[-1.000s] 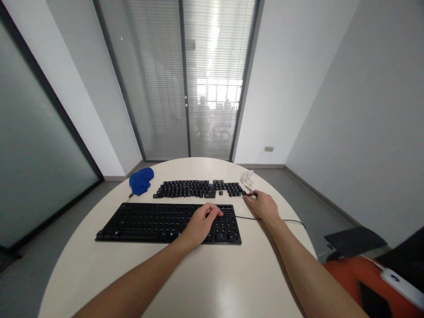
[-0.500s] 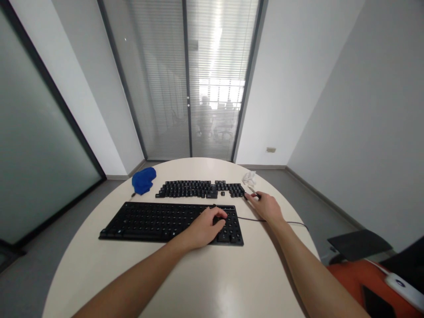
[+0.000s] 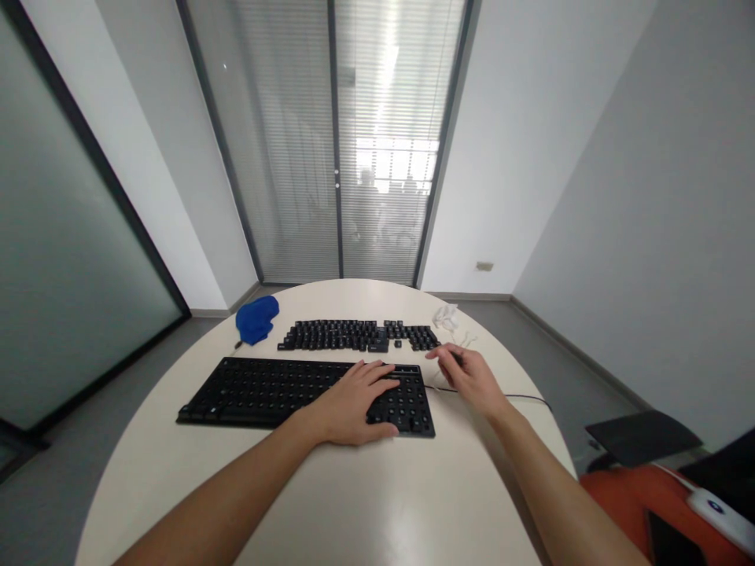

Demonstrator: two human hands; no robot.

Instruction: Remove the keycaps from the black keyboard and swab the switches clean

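A black keyboard (image 3: pixel 253 393) with many of its keycaps off lies on the table, its cable leading off to the right. My left hand (image 3: pixel 354 401) lies spread over the keyboard's right part, fingers stretched across the number pad, holding nothing. Just right of the keyboard, above the cable, my right hand (image 3: pixel 469 377) is closed round a keycap puller (image 3: pixel 456 359). Its dark handle sits in my fingers, and thin wire ends show above and below. Loose black keycaps (image 3: pixel 333 335) stand in rows behind the keyboard, arranged much like a keyboard layout.
On the round cream table (image 3: pixel 330 503) lie a blue cloth-like item (image 3: pixel 257 320) at the back left and a crumpled white tissue (image 3: pixel 445 316) at the back right. An orange chair seat (image 3: pixel 619 503) at the lower right bears a white device (image 3: pixel 723 515) and a dark phone-like object (image 3: pixel 672 542).
My right hand has drawn back from the right end of the keycap rows, turning the puller so its lower wires show. My left hand has opened from a curl and spread flat.
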